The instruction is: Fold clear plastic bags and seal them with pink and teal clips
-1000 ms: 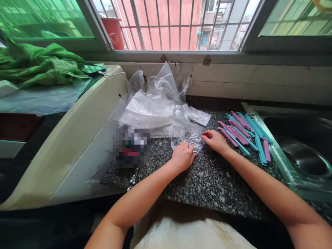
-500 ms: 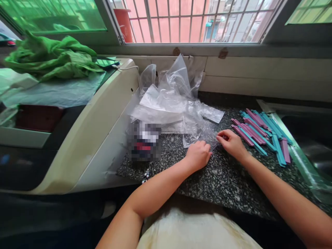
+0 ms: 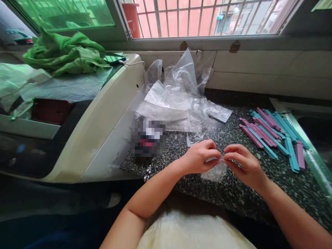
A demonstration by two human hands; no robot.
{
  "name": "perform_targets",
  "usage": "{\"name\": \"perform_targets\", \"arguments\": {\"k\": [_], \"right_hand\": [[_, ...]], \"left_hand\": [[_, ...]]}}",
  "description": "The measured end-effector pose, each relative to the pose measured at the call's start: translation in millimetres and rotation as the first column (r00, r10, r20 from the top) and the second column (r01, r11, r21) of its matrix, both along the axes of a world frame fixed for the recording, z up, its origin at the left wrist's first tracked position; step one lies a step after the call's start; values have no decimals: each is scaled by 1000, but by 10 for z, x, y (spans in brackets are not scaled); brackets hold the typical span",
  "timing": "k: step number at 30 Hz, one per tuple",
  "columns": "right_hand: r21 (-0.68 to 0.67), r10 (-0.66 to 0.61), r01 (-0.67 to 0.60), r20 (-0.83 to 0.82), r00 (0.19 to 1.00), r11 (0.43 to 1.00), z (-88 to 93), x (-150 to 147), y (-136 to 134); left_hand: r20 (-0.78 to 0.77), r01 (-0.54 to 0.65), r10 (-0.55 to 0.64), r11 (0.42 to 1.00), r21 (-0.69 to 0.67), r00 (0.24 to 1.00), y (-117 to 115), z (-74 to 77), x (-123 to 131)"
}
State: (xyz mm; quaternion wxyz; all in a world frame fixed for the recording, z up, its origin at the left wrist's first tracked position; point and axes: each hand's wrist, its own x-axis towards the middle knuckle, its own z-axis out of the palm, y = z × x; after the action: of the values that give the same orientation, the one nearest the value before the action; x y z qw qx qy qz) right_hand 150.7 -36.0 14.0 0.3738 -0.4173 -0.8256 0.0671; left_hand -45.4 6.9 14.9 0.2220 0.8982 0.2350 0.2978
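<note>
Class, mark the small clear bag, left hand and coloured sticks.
small clear bag (image 3: pixel 214 172), head view, part below the fingers
left hand (image 3: pixel 198 157), head view, back of hand
coloured sticks (image 3: pixel 261 135), head view, purple stick mid-pile

Bare surface (image 3: pixel 233 193) lies nearer you than your left hand (image 3: pixel 199 157) and right hand (image 3: pixel 243 164), and a lane runs between the heap of clear bags (image 3: pixel 178 100) and the coloured sticks (image 3: pixel 269 129). The white appliance (image 3: pixel 103 121) walls off your left.
</note>
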Motion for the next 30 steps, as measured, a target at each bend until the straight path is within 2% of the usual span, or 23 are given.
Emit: {"name": "perform_targets", "arguments": {"k": [3,5,8,14,16,19,22,24,30], "right_hand": [[-105,-2,-3,-44,999,994,40,-11,-20],[-188,12,-24,-67,998,982,76,-18,-21],[-280,17,-44,-96,995,959,98,-11,0],[-316,-89,48,-117,989,948,10,16,21],[-374,-153,74,-186,970,925,-9,11,15],[-498,-283,84,-341,896,863,-2,-4,15],[-585,-332,65,-361,871,809,7,-7,27],[-579,-329,78,-343,880,811,-7,2,34],[-448,-280,152,-236,930,881,-40,-21,20]], "left_hand": [[-6,28,-30,987,-161,1000,11,37,-22],[15,40,-37,975,-218,999,27,52,-35],[54,48,-36,969,-243,998,49,44,-45],[97,-23,53,958,-286,994,53,14,-34],[131,-19,60,955,-297,990,52,14,-29],[155,-8,58,951,-308,986,51,11,-29],[150,-19,69,950,-311,986,51,2,-32],[143,-26,73,951,-309,987,50,-2,-33],[29,-98,116,930,-354,993,42,23,-21]]}}
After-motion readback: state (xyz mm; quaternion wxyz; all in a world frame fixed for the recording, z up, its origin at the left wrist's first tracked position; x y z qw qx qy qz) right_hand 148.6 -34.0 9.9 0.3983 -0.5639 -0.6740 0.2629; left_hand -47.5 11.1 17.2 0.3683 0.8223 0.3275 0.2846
